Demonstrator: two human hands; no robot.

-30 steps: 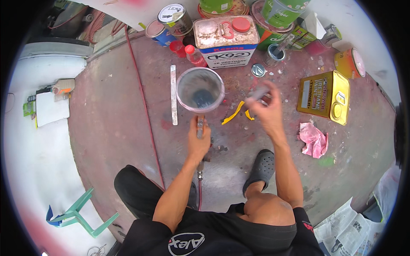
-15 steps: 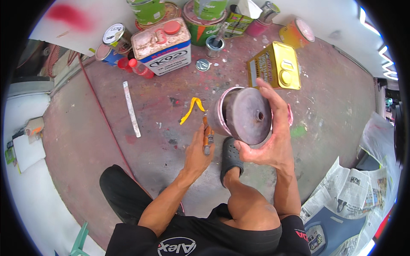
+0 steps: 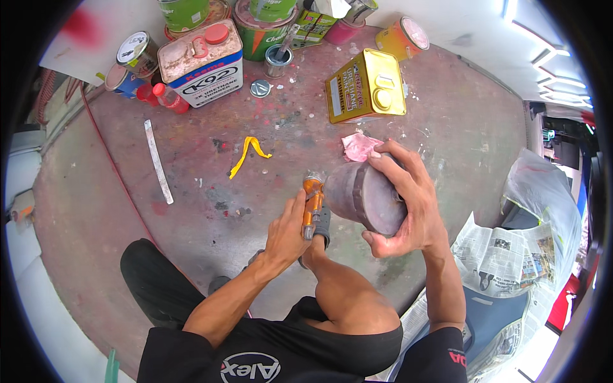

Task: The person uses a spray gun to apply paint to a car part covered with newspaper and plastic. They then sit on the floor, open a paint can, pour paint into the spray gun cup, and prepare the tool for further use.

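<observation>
My left hand is closed on an orange-and-silver spray gun, held upright over my leg. A translucent grayish cup lies sideways against the gun's top part. My right hand grips the cup's dull gray lid at its far end, fingers over the rim and thumb below. Just beyond my right hand a crumpled pink cloth lies on the floor, with a yellow strip farther left.
Paint cans, a white rectangular tin and a gold tin stand along the back. A white stick and red hose lie left. Newspaper and plastic sheeting cover objects at right.
My right hand has brought the gray lid onto the cup, which has tipped from facing up to lying sideways on the gun. The view has swung to the right.
</observation>
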